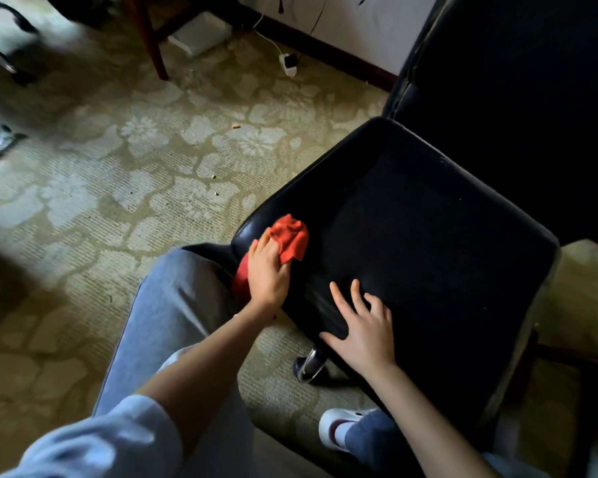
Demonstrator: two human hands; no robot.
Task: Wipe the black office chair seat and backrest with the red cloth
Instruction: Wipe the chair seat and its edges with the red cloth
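The black office chair seat (428, 236) fills the right middle of the view, and its dark backrest (515, 81) rises at the upper right. My left hand (268, 274) grips the bunched red cloth (290, 236) and holds it on the seat's near left corner. Part of the cloth sticks out past my fingers, and part hangs below my palm over the seat edge. My right hand (366, 329) lies flat on the front of the seat with its fingers spread, holding nothing.
A patterned beige carpet (135, 188) covers the floor to the left. A wooden furniture leg (154, 46), a white box (201, 32) and a plug on a cord (288, 63) lie at the back. The chair's chrome base (308, 367) shows under the seat, beside my knee (173, 305) and shoe (335, 429).
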